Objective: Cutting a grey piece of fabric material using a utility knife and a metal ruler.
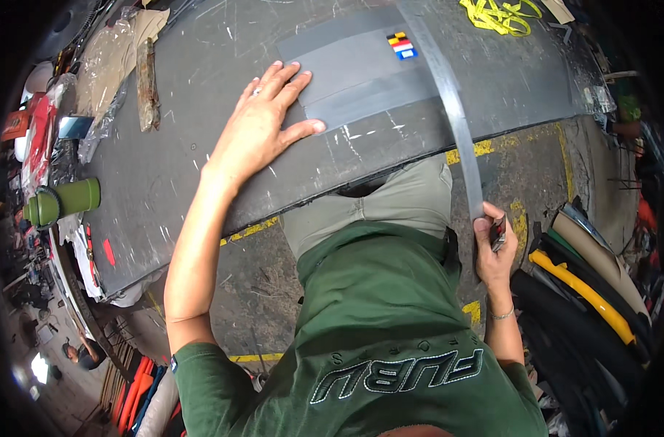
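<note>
My left hand (263,116) lies flat on the dark worktable (179,182), fingers spread, with the fingertips at the left edge of a grey rectangular sheet (361,76). A small multicoloured patch (403,45) sits near the sheet's right end. Off the table's near edge, my right hand (497,240) pinches the lower end of a long, narrow grey strip (456,116). The strip runs up across the sheet's right end to the top of the view. A small dark object (498,234) also shows in my right hand; its kind is unclear.
Yellow straps (501,16) lie at the far right of the table. A worn wooden stick (148,84) and clear plastic wrapping (102,69) are at the left, near a green bottle (64,202). Rolls of material, one yellow (583,295), stand at the lower right. A person (88,355) is at the lower left.
</note>
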### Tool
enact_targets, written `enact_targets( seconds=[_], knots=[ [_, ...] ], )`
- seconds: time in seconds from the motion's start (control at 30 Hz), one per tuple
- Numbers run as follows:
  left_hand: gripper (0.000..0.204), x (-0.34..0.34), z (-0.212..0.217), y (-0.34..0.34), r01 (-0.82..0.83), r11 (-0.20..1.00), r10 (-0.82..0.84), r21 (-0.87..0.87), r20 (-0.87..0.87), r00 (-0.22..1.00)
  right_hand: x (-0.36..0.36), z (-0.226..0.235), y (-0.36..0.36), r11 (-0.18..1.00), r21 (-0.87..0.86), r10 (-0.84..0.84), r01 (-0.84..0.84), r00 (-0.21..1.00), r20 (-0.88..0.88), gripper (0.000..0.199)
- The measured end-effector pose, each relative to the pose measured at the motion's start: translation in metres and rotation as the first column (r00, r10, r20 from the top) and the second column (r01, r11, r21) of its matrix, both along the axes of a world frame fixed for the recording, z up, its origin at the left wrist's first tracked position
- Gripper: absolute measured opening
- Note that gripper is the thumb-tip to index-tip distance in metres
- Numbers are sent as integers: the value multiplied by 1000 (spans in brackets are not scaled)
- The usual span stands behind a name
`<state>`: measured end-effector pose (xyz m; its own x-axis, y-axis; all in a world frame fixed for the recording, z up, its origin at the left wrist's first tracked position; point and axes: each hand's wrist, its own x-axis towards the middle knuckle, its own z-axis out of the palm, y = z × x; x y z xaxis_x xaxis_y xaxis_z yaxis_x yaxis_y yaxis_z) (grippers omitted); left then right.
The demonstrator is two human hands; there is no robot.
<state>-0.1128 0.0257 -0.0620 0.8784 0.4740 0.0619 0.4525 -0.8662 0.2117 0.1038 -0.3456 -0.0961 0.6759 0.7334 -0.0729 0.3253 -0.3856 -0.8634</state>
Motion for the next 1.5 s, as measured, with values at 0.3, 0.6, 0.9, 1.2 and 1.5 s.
enact_targets(
  seconds=[0.3,0.6,0.9,1.2,1.5],
  knots=[
    [83,17,-9,-33,-78,997,78,-5,72,994,-41,8,37,984,88,169,-154,967,-193,29],
    [117,10,-14,-33,-57,989,86,-140,210,974,-47,10,39,963,-6,265,-269,950,-168,25],
    [111,17,4,-25,-83,983,105,-161,135,985,-52,27,85,961,-30,261,-275,936,-238,40],
    [92,19,-12,-7,-128,989,137,-68,146,980,-47,16,100,948,22,310,-317,906,-288,36],
    [90,19,-18,-5,-92,995,96,-31,158,983,-44,14,125,995,61,96,-79,611,-786,33]
  ],
)
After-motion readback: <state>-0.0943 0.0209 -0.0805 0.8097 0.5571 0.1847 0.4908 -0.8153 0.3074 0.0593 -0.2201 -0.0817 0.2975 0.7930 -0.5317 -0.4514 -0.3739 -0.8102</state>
